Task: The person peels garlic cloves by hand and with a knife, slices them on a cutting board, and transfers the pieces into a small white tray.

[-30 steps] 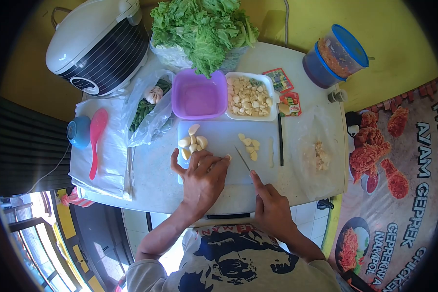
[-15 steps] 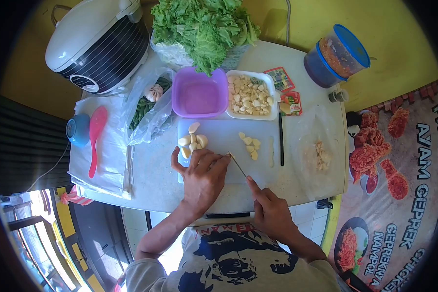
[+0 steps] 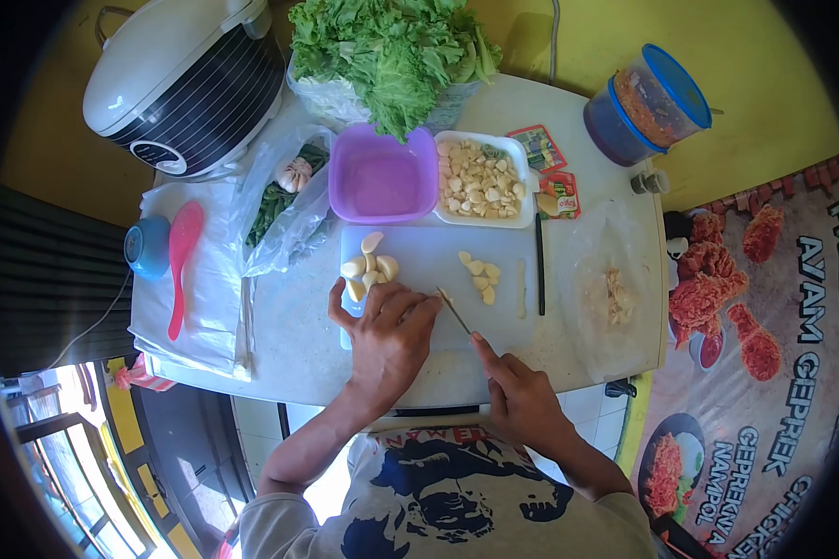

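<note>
My right hand (image 3: 520,387) is closed round the handle of a knife (image 3: 456,310), its blade slanting up and left to the fingertips of my left hand (image 3: 390,321). Those left fingers are bent down onto a garlic clove, mostly hidden beneath them, with a pale bit showing at the blade. Both hands work over a white cutting board (image 3: 419,247). Whole peeled garlic cloves (image 3: 371,268) lie in a heap just beyond my left hand. To the right of the blade are several cut garlic pieces (image 3: 480,277).
Behind the board stand a purple tub (image 3: 382,212) and a white tray (image 3: 483,220) of chopped garlic. Leafy lettuce (image 3: 391,56), a bag of green vegetables (image 3: 294,219) and a rice cooker (image 3: 191,88) sit farther back. A plastic bag with peelings (image 3: 615,307) lies right; stacked tubs (image 3: 648,102) stand beyond.
Very little differs. The knife and my right hand have shifted slightly, while my left hand stays in place on the clove.
</note>
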The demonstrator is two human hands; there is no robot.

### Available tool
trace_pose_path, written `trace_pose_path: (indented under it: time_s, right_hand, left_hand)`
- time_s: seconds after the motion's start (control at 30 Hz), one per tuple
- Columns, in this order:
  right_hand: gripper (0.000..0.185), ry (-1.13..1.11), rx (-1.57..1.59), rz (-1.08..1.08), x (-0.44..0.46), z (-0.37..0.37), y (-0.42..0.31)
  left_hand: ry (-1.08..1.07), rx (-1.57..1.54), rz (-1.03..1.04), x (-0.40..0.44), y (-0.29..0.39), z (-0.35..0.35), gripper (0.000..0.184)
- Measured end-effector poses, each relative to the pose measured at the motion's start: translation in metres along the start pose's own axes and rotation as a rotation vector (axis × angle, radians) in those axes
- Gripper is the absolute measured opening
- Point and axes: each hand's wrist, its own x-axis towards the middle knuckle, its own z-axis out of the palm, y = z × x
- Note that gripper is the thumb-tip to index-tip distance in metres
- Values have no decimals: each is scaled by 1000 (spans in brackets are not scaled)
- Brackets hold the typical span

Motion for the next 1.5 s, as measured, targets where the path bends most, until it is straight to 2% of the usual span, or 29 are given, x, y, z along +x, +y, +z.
trace_pose_path:
  time_s: [0.27, 0.37, 0.43, 0.47, 0.53, 0.63, 0.83, 1.5]
  right_hand:
    - [67, 28, 22, 31, 1, -5, 7]
    - [65, 48, 140, 28, 2, -5, 10]
    - [53, 108, 283, 75, 3, -6, 10]
    - [53, 106, 283, 74, 2, -7, 11]
    - [65, 114, 139, 102, 0, -10, 15]
    - [66, 132, 21, 90, -3, -8, 13]
    - [70, 118, 53, 5, -6, 5, 0]
    - [72, 28, -94, 13, 1, 5, -6]
  left_hand:
    - [-12, 32, 15, -1, -1, -1, 17]
    - [4, 26, 25, -1, 0, 0, 16]
    - [0, 25, 15, -1, 1, 0, 18]
    - [-9, 21, 4, -2, 1, -1, 19]
    - [3, 21, 13, -2, 0, 2, 17]
    - [16, 18, 25, -3, 0, 4, 14]
    - [30, 19, 27, -4, 0, 7, 16]
    - [3, 12, 20, -2, 2, 6, 17]
